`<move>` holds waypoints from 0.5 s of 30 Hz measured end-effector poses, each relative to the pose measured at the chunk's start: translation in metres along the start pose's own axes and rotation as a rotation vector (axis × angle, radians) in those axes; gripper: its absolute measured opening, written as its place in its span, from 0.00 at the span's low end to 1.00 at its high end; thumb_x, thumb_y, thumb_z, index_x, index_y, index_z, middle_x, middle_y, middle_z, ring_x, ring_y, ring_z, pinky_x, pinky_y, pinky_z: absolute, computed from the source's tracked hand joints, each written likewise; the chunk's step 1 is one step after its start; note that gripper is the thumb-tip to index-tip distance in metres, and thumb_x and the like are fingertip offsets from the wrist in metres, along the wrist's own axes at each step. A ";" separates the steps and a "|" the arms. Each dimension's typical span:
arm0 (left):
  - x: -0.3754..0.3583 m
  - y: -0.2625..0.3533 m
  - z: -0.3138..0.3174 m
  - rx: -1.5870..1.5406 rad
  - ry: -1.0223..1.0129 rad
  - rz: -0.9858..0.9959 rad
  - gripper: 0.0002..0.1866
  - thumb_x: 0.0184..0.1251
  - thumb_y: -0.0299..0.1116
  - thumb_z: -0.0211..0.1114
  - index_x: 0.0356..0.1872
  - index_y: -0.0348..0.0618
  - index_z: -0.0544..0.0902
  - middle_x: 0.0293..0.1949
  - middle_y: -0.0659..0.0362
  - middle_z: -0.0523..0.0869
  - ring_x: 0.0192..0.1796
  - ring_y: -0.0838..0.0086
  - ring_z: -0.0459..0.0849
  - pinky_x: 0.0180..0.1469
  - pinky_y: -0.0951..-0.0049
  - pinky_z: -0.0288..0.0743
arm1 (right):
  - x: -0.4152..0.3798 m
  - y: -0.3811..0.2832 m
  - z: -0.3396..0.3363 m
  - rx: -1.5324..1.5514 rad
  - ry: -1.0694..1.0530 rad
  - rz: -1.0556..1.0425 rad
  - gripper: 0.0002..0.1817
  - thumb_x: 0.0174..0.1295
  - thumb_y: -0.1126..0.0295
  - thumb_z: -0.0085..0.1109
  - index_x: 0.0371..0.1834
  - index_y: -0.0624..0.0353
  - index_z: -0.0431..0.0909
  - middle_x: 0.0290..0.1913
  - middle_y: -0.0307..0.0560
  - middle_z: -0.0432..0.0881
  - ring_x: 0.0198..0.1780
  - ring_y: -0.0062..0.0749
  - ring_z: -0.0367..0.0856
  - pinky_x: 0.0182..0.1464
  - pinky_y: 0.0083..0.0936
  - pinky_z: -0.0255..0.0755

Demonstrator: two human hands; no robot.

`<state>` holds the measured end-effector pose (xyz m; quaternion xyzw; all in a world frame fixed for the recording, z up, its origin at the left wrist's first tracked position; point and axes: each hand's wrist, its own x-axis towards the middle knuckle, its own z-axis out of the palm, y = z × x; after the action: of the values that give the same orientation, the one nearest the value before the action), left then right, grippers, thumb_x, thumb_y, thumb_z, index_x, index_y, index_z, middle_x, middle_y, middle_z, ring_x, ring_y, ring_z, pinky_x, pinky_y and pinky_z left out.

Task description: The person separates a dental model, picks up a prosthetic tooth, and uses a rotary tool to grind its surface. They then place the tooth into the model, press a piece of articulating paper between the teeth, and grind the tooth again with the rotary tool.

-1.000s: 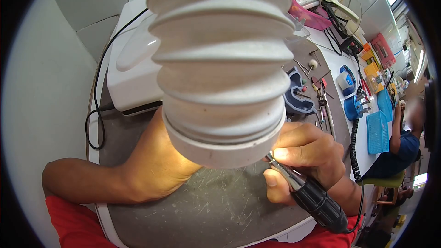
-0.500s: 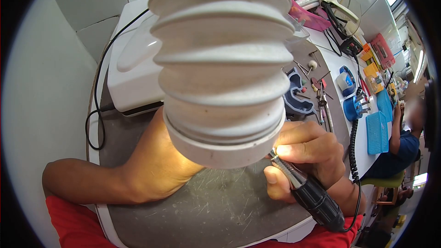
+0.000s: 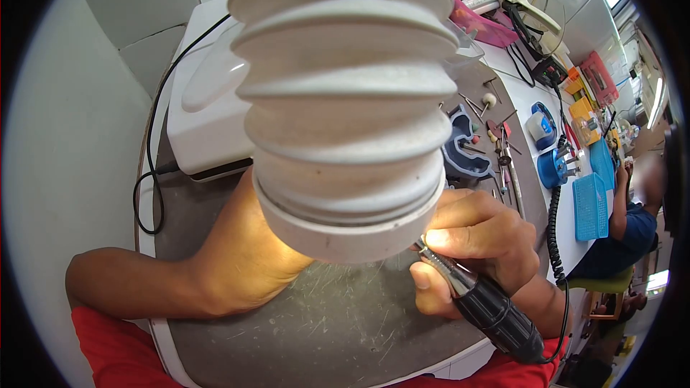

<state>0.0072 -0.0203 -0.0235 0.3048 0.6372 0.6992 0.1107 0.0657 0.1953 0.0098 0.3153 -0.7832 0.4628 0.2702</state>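
A black and silver rotary handpiece (image 3: 497,317) is gripped by my right hand (image 3: 489,241), its metal nose pointing up and left under the rim of a white ribbed hose (image 3: 348,100). The index finger and thumb sit on either side of that nose. From the tool's rear end a black cord runs off to the right. My left hand (image 3: 269,255) reaches under the same hose from the left, lit brightly. Its fingers are hidden behind the hose mouth, and so is anything they hold. The handpiece's tip is hidden or too small to make out.
A grey-blue horseshoe-shaped holder (image 3: 467,154) and several small rotary bits lie beyond my right hand. A white machine (image 3: 208,100) stands at the left. Along the right are a blue basket (image 3: 591,208) and a pink bin (image 3: 489,25). Another person (image 3: 622,237) sits far right.
My right hand and the handpiece have shifted very slightly left. The hose and my left hand sit slightly further left in view too.
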 end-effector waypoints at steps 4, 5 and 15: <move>0.003 -0.006 -0.003 -0.135 -0.065 -0.056 0.25 0.60 0.25 0.75 0.57 0.35 0.76 0.52 0.56 0.84 0.54 0.73 0.82 0.59 0.71 0.76 | 0.001 -0.001 -0.002 0.002 -0.097 0.006 0.21 0.50 0.79 0.74 0.45 0.64 0.75 0.40 0.57 0.83 0.39 0.42 0.88 0.38 0.28 0.82; 0.002 -0.012 -0.002 -0.136 -0.067 -0.057 0.25 0.60 0.25 0.75 0.57 0.35 0.76 0.52 0.56 0.84 0.54 0.73 0.82 0.59 0.71 0.76 | 0.002 -0.001 -0.001 0.004 -0.031 0.010 0.18 0.47 0.80 0.76 0.39 0.63 0.77 0.39 0.61 0.87 0.37 0.41 0.90 0.35 0.25 0.83; -0.002 0.000 0.001 -0.004 0.019 -0.041 0.27 0.58 0.25 0.77 0.58 0.35 0.74 0.52 0.55 0.84 0.55 0.72 0.82 0.60 0.70 0.75 | 0.000 0.000 -0.002 0.022 -0.038 0.000 0.21 0.48 0.81 0.76 0.42 0.61 0.75 0.39 0.57 0.87 0.39 0.42 0.91 0.34 0.24 0.83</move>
<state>0.0094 -0.0203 -0.0242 0.2847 0.6430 0.7009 0.1194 0.0663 0.1971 0.0108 0.3268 -0.7831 0.4652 0.2520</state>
